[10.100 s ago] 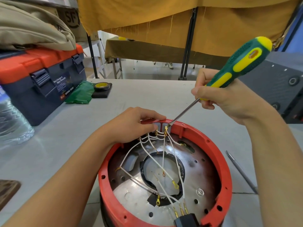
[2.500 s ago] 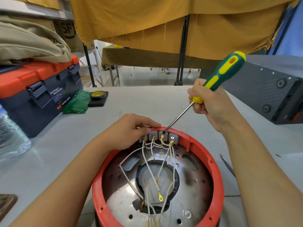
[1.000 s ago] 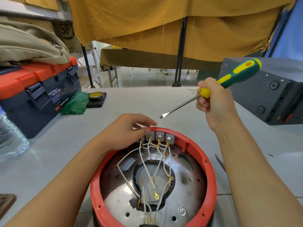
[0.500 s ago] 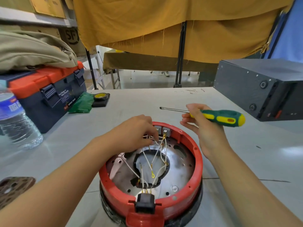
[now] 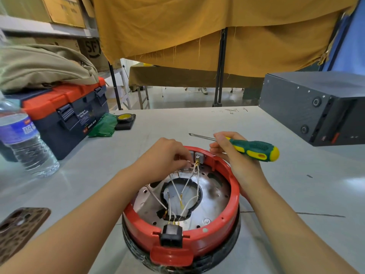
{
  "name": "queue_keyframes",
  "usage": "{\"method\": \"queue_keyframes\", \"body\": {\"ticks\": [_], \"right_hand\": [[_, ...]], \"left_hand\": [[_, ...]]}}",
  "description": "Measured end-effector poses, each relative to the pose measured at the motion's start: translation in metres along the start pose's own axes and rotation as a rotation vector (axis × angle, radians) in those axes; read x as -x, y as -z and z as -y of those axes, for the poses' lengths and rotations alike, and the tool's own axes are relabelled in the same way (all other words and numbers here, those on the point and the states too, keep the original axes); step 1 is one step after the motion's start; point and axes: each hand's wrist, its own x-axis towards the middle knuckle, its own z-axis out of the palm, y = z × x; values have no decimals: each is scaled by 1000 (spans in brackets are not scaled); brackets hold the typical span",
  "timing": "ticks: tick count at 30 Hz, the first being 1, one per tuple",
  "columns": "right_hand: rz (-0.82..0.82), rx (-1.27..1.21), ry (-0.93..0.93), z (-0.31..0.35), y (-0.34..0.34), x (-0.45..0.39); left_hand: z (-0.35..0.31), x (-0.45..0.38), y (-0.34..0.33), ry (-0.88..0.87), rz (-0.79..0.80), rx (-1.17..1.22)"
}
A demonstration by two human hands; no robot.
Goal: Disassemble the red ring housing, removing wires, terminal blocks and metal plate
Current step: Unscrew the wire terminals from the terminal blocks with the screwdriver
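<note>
A glossy red plastic ring housing (image 5: 217, 232) sits on a smooth grey table (image 5: 158, 125), holding a shiny perforated metal plate (image 5: 209, 212) and thin white wires (image 5: 185, 186). The left hand (image 5: 164, 157) curls inward, fingertips pinching wires just beside grey terminal blocks (image 5: 197, 155). The right hand (image 5: 233, 157) grips a green-and-yellow rubbery screwdriver (image 5: 254, 150) lying level, resting against the rim.

Left hand (image 5: 164, 159) pinching white wires (image 5: 185, 186) inside red ring housing (image 5: 227, 218), right hand (image 5: 235, 157) gripping screwdriver (image 5: 254, 150) — blade level.
</note>
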Motion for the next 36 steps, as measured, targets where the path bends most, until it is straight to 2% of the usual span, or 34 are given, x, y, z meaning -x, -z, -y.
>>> {"method": "queue_keyframes", "body": {"ticks": [9, 15, 19, 22, 25, 27, 32, 36], "right_hand": [[34, 46, 27, 0, 0, 2], [42, 73, 48, 0, 0, 2], [60, 116, 65, -2, 2, 0], [74, 150, 69, -4, 3, -5], [93, 170, 87, -8, 6, -9], [97, 170, 94, -10, 9, -10], [94, 186, 112, -11, 8, -11], [110, 173, 128, -10, 7, -10]], "left_hand": [[13, 26, 12, 127, -182, 279], [56, 59, 28, 349, -389, 370], [90, 88, 25, 520, -464, 243], [111, 106, 17, 597, -375, 121], [120, 115, 6, 599, -222, 77], [121, 115, 3, 588, -182, 43], [121, 119, 2, 607, -194, 83], [118, 119, 7, 650, -262, 160]]}}
